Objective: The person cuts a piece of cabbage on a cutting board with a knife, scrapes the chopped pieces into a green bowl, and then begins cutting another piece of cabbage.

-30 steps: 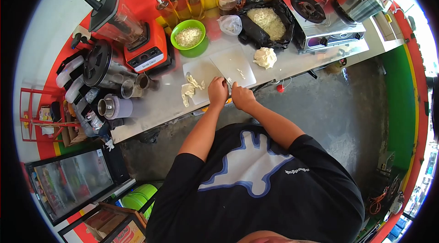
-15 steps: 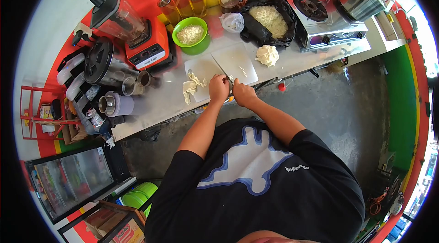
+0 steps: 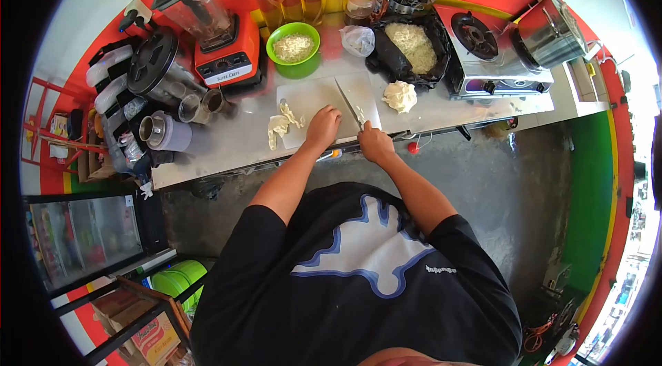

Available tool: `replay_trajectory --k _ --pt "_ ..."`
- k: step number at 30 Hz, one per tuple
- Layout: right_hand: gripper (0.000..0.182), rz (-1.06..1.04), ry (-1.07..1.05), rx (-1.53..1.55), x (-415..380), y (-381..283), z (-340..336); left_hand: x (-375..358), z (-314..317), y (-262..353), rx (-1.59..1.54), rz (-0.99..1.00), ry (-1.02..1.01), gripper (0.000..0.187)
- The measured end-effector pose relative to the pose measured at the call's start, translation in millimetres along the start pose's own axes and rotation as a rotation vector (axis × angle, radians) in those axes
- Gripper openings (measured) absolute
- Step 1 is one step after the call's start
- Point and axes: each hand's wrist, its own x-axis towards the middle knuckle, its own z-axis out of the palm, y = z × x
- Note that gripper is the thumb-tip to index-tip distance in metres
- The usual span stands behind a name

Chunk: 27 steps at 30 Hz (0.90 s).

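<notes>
My right hand [image 3: 376, 143] is wrapped round the handle of a knife [image 3: 350, 104], whose long blade points away from me over a white cutting board [image 3: 310, 94]. My left hand [image 3: 324, 126] rests on the board left of the blade, fingers curled together; what they hold, if anything, is hidden. Small pale pieces lie by the blade. Pale peeled pieces [image 3: 279, 128] sit at the board's left edge. Right of the board is a larger pale lump [image 3: 400, 96] on the metal counter [image 3: 234, 149].
Behind the board stand a green bowl [image 3: 296, 66] of shredded food, a plastic bag [image 3: 358, 41] and a black bag [image 3: 441, 56] of shreds. A red blender [image 3: 227, 56] and jars are at the left, a gas stove [image 3: 507, 80] with a pot at the right.
My left hand has moved left, away from the blade. My right hand has shifted slightly right with the knife, now lying more visibly across the board. The camera view has shifted.
</notes>
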Motion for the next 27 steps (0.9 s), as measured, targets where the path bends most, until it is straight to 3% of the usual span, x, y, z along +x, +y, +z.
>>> replay_trajectory --k 2,5,7,8,14,27 --pt "0.032 -0.005 0.01 0.022 -1.1 -0.5 -1.6 -2.5 -6.6 5.7 -0.03 0.016 0.011 0.008" --pt "0.032 -0.057 -0.016 0.069 2.0 -7.5 -0.5 -13.1 -17.8 11.0 -0.088 -0.12 -0.063 0.011" --pt "0.032 -0.053 -0.026 0.107 2.3 -14.2 0.6 -18.9 -16.3 5.7 0.068 0.069 0.132 0.012" --pt "0.032 -0.045 -0.034 0.138 2.1 -17.1 1.1 -21.0 -15.4 2.7 0.071 0.066 0.13 0.012" --pt "0.032 -0.048 -0.031 0.095 -0.1 -27.0 3.0 -25.7 -9.2 -5.0 0.089 -0.063 0.023 0.01" --pt "0.027 -0.042 -0.097 -0.072 -6.3 -48.5 0.5 -18.6 -13.4 -12.1 0.16 0.04 -0.13 0.017"
